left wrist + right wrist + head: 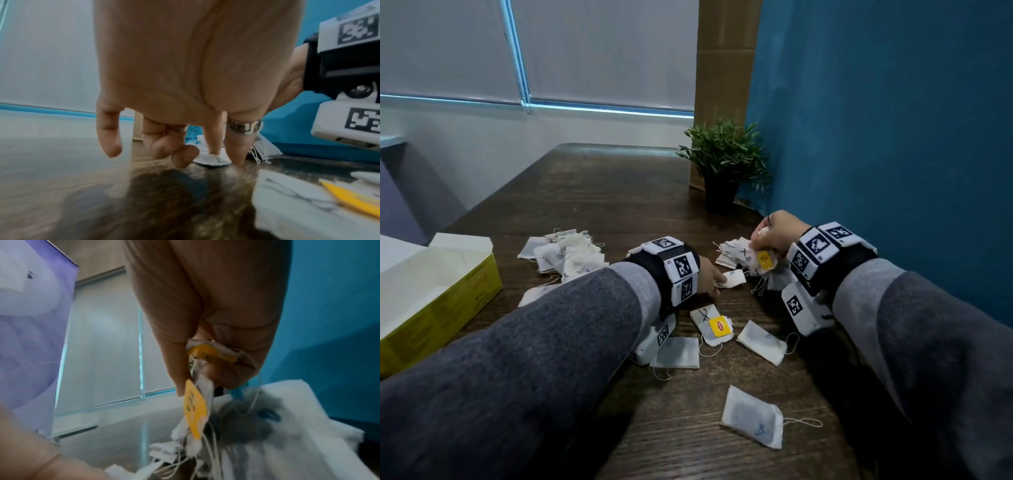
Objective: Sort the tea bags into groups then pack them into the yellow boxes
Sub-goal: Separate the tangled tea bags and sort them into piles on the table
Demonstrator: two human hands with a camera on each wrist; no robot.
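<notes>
Right hand (779, 233) clenched round a bunch (743, 257) of tea bags, thumb clamped over a yellow tag (195, 408), strings dangling below the fist. Left hand (710, 277) lowered to the worktop (619, 192), fingers mostly straight, first two fingertips (236, 155) down on a small bag (734, 278) just left of the bunch; not yet lifted, no pinch visible.

Probably the sorting stage: gathering like bags into the right fist. Best done this way:

- Press lightly and slide the small bag toward the bunch, or curl thumb under its edge before lifting; thin paper, easily creased or torn.
- Check the pen mark before adding; the bunch shows crosses, the small bag's mark unreadable from here.
- Keep the fist firm but not crushing; loosen only enough to tuck one more in.
- Mind the strings: likely to snag neighbours and drag them along.

Further out, a pile (566, 255) of bags left of the left wrist, well apart from the bunch. Near the forearms, loose bags: one with a cross and yellow tag (710, 325), plain ones beside it (762, 341), another marked 3 (751, 421) closest to the body. One yellow box (441, 305) open at far left, nothing visible inside; packing not begun.
</notes>
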